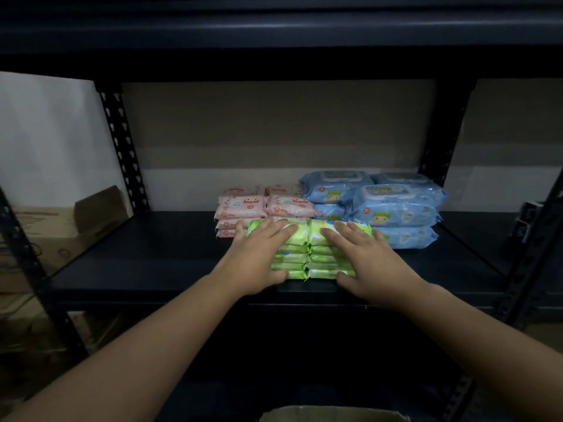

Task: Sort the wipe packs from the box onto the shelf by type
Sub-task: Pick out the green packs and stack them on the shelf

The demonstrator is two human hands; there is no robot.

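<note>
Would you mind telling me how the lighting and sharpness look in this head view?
Head view: dim overall, with the shelf frame nearly black; the green packs and blue packs are brightest; wide-angle bending tilts the uprights at the edges; fine print on the pink packs is soft and unreadable.

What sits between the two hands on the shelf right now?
Head view: two side-by-side stacks of green wipe packs, left hand and right hand pressing them together.

We can't read a single word here: the print on the soft green plastic wipe packs [292, 236], pink packs [240, 207] and blue packs [393, 205] is too blurred for us.
</note>
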